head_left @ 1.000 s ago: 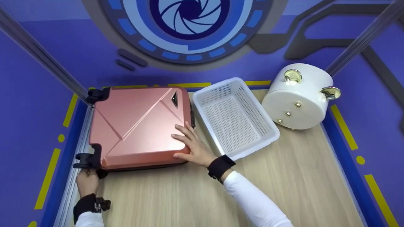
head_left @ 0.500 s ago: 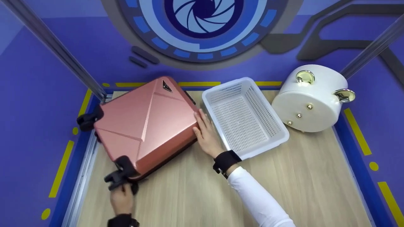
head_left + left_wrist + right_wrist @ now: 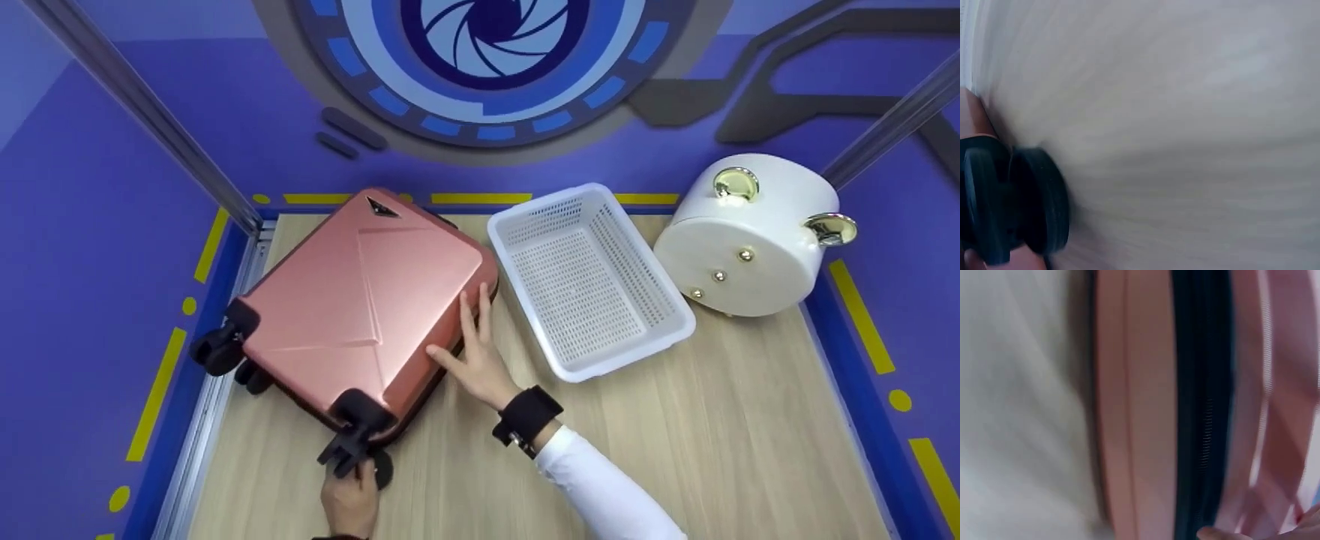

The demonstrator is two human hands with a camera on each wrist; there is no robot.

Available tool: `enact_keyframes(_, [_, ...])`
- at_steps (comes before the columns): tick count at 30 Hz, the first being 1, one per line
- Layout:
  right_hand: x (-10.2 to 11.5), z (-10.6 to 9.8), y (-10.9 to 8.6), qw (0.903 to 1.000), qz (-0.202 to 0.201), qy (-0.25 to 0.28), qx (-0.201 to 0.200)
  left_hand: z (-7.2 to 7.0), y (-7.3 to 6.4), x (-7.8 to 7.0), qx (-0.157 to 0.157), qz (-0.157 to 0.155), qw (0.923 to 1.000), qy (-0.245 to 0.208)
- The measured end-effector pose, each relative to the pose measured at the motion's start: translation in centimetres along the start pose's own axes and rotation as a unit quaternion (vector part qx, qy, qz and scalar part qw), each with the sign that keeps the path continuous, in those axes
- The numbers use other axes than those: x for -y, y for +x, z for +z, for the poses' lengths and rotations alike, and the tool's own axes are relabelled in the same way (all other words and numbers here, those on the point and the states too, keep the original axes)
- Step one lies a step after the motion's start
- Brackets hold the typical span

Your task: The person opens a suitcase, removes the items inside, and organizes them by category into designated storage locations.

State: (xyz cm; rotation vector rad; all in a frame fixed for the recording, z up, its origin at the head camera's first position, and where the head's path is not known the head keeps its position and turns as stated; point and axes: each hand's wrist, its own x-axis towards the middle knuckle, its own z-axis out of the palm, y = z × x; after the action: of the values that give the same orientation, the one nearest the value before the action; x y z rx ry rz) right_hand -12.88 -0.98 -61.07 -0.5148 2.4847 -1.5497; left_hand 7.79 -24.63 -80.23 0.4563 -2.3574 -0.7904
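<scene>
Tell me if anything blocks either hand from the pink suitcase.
Nothing visible does. The right hand lies against the side of the pink suitcase, and the left hand touches its near wheel. The white basket sits to the right, not between.

Head view's bright and mostly crisp, soft glare on the suitcase (image 3: 322,277). Both wrist shots are way blurrier, with the floor (image 3: 1196,101) just smeary streaks.

The left hand (image 3: 350,502) grips a black wheel (image 3: 348,451) at six o'clock on a glossy pink hard-shell suitcase (image 3: 360,289); the right hand (image 3: 482,369) touches it at four. A white perforated plastic basket (image 3: 626,259) lies at three.
</scene>
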Motion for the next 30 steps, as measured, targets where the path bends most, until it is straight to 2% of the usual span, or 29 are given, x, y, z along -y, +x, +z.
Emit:
enact_keyframes(4, [-0.2,-1.1,1.0,0.9998,0.005,-0.018,-0.01,1.1,0.7,-1.1,0.021,-0.004,0.9996,-0.02])
enact_keyframes(9, [0.2,-1.7,0.5,0.9995,0.027,-0.009,0.015,3.0,2.4,-2.3,0.036,-0.001,0.9986,-0.04])
enact_keyframes(14, [0.1,-1.4,-0.5,0.9983,0.029,-0.005,0.05,5.0,3.8,-3.3,0.077,0.032,0.995,-0.054])
enact_keyframes(16, [-0.1,-1.6,-0.7,0.998,0.031,-0.007,0.054,5.4,3.8,-4.4,0.09,0.052,0.9928,-0.06])
enact_keyframes(17, [-0.2,-1.9,-0.8,0.9982,0.029,-0.009,0.051,5.5,3.8,-5.2,0.093,0.066,0.9915,-0.062])
enact_keyframes(20, [-0.2,-2.7,-1.2,0.9994,0.011,-0.01,0.032,4.4,4.2,-9.8,0.105,0.106,0.9859,-0.077])
enact_keyframes(24, [0.3,-3.5,-2.1,0.9979,-0.056,-0.028,0.013,3.4,4.9,-15.9,0.129,0.154,0.9767,-0.076])
enact_keyframes(27, [-0.1,-4.0,-2.3,0.9901,-0.119,-0.075,0.002,4.0,4.7,-18.6,0.162,0.17,0.9706,-0.052])
enact_keyframes(30, [-1.3,-5.1,-2.0,0.9827,-0.155,-0.102,-0.003,4.8,4.5,-20.5,0.189,0.177,0.9654,-0.032])
